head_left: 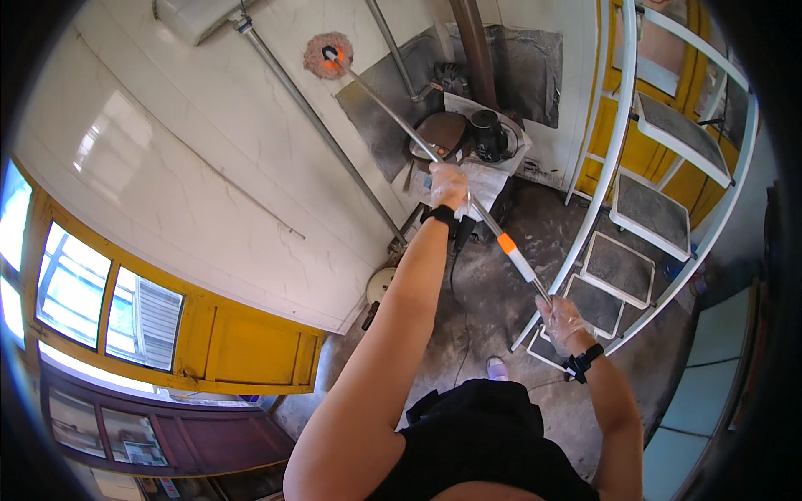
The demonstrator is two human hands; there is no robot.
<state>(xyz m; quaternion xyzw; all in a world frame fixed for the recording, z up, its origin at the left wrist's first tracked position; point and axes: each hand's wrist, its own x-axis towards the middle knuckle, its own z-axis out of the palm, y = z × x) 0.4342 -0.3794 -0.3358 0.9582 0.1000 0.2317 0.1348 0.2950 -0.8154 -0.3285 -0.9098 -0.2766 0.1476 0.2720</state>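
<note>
A long-handled mop (pixel 393 118) with a metal pole slants from lower right to upper left. Its fluffy pinkish-grey round head (pixel 328 56) rests against or close to the white panelled wall (pixel 209 108). My left hand (pixel 449 185), in a clear plastic glove, wraps round the middle of the pole with the arm stretched out. Lower down, my right hand (pixel 563 321), gloved too, closes round the pole near its bottom end, below the orange and white sleeve (pixel 515 254). Both wrists carry black bands.
Right of me stands a white stepladder (pixel 650 209) with dark treads. A low stand ahead bears a round dark electric pan (pixel 439 136) and a black kettle (pixel 489 134). A grey pipe (pixel 322 125) runs along the wall. To the left is a yellow door (pixel 251 346) with window panes.
</note>
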